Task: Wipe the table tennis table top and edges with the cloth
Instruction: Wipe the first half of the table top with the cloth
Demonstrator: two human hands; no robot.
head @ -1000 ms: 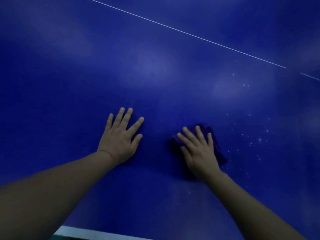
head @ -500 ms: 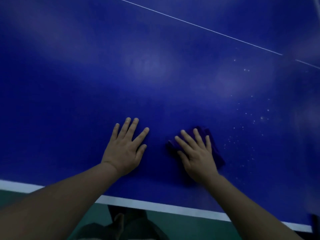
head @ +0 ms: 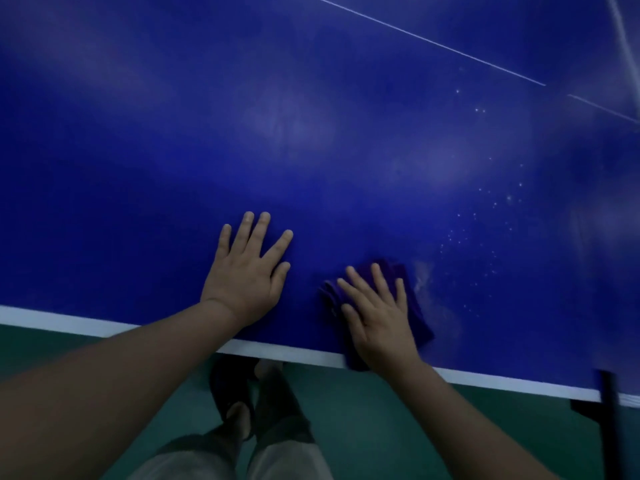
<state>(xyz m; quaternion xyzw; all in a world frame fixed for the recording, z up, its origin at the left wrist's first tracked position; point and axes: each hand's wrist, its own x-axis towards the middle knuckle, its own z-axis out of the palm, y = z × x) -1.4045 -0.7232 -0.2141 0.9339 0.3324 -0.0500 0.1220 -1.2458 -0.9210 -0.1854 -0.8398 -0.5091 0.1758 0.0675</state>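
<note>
The blue table tennis table [head: 311,140] fills most of the view, with a white near edge line [head: 298,355]. My left hand [head: 247,275] lies flat on the blue top, fingers spread, holding nothing. My right hand [head: 377,320] presses with straight fingers on a folded purple cloth [head: 417,317], which reaches down to the white edge. Only the cloth's right side and left folds show past the hand. White dust specks [head: 485,233] dot the top to the right of the cloth, and a pale smear [head: 424,278] sits beside it.
A thin white centre line [head: 433,43] crosses the far top. Green floor [head: 398,427] lies below the near edge, with my legs and dark shoes [head: 235,393] there. A dark post [head: 609,420] stands at the lower right by the table edge.
Both hands have slid toward the near edge of the table. The cloth under my right hand came with it and now touches the white edge line. The floor and my feet came into view.
</note>
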